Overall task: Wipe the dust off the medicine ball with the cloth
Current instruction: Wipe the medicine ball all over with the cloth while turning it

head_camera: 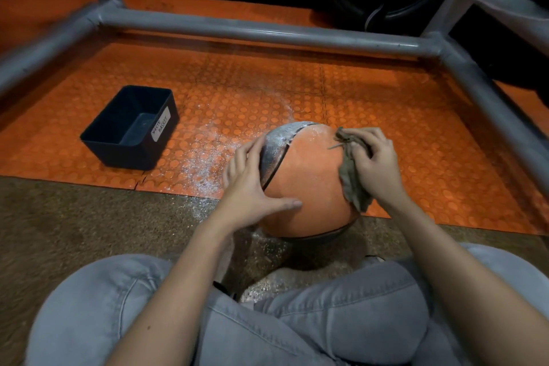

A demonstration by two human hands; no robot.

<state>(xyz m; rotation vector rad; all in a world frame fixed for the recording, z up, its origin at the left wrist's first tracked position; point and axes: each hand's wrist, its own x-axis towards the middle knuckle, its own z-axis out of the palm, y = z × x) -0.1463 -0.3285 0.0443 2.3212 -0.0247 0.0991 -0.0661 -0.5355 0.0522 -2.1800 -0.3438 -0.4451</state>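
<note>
Head view. An orange medicine ball (309, 181) rests where the studded orange mat (386, 92) meets the speckled floor (74, 211), just ahead of the person's legs in grey jeans (341, 321). The left hand (252, 184) lies flat on the ball's left side, fingers straight and slightly spread. The right hand (374, 163), fingers curled, grips a crumpled brown cloth (352, 175) against the ball's upper right. White dust (205, 157) lies on the mat just left of the ball. Farther left stands a dark bin (130, 128) labelled "WASTE BASKET". A grey pipe frame (252, 28) runs beyond the ball.
</note>
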